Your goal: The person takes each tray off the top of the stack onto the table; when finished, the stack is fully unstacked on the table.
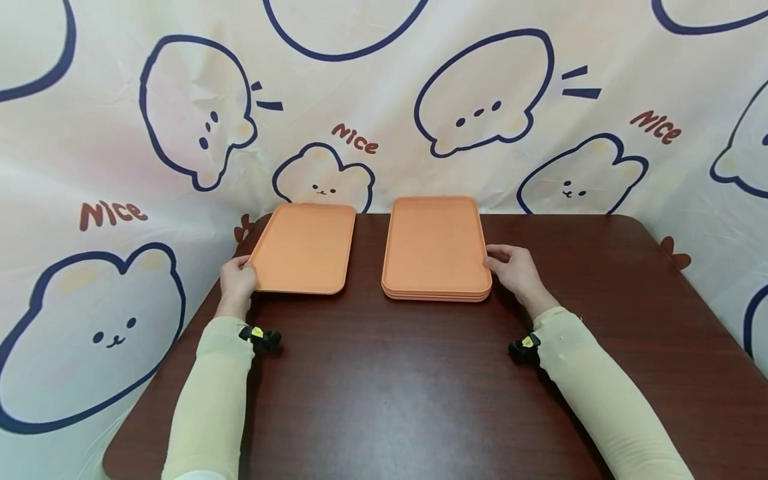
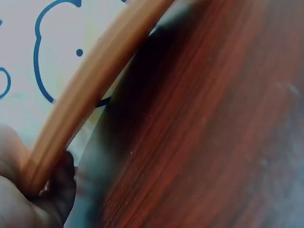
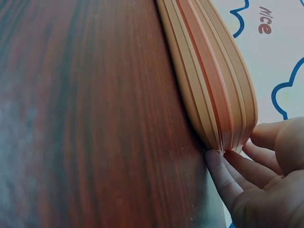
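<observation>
pinching one edge of the single tray (image 1: 305,248), the left grip (image 1: 237,283) holds it left of the stack (image 1: 437,243), whose right side the right grip (image 1: 517,271) touches with spread fingers, though that one-edged pinch could let the tray tip onto the desk (image 1: 384,387).

Reads "Nice" (image 1: 114,213) in reddish-brown, rounded capital-and-lowercase letters on the pale, cartoon-printed sheet backdrop (image 1: 390,93), at the left in the head view. Repeats as a second "Nice" (image 1: 355,139) near the centre, sloping downward to the right, and as a third "Nice" (image 1: 656,127) toward the upper right. Appears also in the right wrist view, turned sideways, on the same backdrop.
</observation>
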### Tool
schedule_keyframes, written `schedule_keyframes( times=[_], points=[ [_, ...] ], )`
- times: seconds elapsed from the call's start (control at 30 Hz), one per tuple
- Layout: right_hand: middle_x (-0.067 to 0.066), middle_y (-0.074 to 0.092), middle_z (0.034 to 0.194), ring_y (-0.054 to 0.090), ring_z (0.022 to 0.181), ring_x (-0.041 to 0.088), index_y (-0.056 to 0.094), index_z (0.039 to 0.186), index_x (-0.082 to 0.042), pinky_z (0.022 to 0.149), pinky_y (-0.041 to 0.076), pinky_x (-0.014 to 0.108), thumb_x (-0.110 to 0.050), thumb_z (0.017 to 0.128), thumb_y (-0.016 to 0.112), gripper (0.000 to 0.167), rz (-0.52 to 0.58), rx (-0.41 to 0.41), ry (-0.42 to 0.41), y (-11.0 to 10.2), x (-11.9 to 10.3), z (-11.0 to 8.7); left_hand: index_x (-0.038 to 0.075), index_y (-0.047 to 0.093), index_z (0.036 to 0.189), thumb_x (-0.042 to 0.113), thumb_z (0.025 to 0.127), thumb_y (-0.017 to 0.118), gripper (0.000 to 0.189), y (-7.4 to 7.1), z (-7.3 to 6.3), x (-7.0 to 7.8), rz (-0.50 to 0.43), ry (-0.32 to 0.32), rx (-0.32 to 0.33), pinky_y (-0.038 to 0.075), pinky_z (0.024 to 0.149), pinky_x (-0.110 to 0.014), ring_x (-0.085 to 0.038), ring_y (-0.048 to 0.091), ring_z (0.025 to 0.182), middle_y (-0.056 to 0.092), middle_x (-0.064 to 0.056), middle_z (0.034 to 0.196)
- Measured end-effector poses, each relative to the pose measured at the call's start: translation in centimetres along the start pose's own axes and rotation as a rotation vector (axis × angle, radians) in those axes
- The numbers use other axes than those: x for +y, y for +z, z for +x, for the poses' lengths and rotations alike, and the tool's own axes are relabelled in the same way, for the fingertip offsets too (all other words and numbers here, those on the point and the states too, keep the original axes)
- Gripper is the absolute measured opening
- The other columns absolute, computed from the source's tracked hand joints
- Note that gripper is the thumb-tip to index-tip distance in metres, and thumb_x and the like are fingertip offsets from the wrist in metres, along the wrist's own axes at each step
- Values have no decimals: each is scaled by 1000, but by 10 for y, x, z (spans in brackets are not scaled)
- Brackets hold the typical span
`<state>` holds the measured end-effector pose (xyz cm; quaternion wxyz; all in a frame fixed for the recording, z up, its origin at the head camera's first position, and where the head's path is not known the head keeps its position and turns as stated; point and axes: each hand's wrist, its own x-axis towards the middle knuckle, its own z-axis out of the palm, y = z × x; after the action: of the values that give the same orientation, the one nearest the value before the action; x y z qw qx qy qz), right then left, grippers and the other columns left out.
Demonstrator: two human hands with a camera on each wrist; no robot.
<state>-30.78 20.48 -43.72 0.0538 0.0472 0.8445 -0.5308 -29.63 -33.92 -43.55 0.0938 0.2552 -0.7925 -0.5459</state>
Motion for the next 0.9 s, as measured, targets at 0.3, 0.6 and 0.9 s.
schedule_keyframes(
  times=[0.3,0.6,0.9],
  points=[
    [21,58,157,66,131,34,56,156,-5,110,56,45,-18,110,61,48,-6,4,-2,0,-1,0,8,56,157,14,112,45,47,1,11,-6,-59,-80,86,52,84,-23,-20,62,113,60,-11,137],
    [22,60,154,67,130,33,56,156,-4,93,59,24,-16,110,61,48,-10,6,-16,0,-1,0,8,63,150,-4,103,51,50,3,14,-9,-104,-80,150,49,77,-18,-10,55,95,55,2,110],
    [22,60,155,66,131,34,56,156,-4,111,56,46,-17,110,61,48,-10,5,-10,1,-1,0,4,56,155,-4,106,42,52,6,17,-11,43,-22,111,54,110,-42,-34,58,135,56,-23,151]
  ],
)
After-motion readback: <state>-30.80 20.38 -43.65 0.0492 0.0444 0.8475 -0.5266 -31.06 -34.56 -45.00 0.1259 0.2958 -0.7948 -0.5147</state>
